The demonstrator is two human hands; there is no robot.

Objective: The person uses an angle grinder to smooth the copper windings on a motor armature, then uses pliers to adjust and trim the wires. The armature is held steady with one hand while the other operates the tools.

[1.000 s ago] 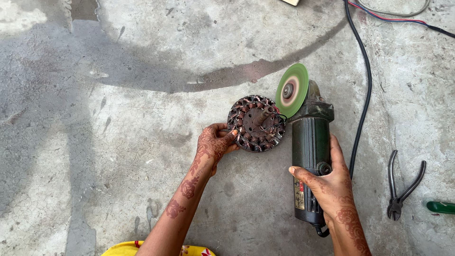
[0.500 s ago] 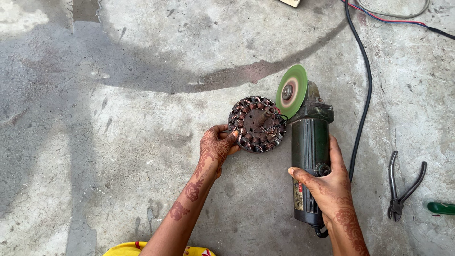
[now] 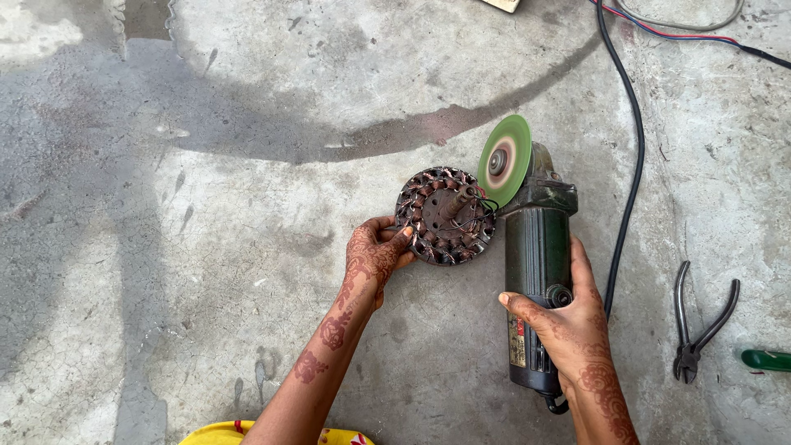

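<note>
Copper windings ring the motor coil (image 3: pixel 446 216) at frame centre on the concrete floor (image 3: pixel 206 206); we judge it heavy, stiff, its wires fragile, so best held by the outer rim. Our left hand (image 3: pixel 375 257) pinches that rim, and our right hand (image 3: pixel 568 325) is clamped around the dark grinder (image 3: pixel 537 272), just right of it.

Both forearms bare; left hand (image 3: pixel 375 257) and right hand (image 3: pixel 573 330) bear henna patterns.

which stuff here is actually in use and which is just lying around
In use:
left hand on the motor stator
right hand on the angle grinder, green disc beside the stator

Lying about:
pliers
green handle at the right edge
black cable
coloured wires
</note>
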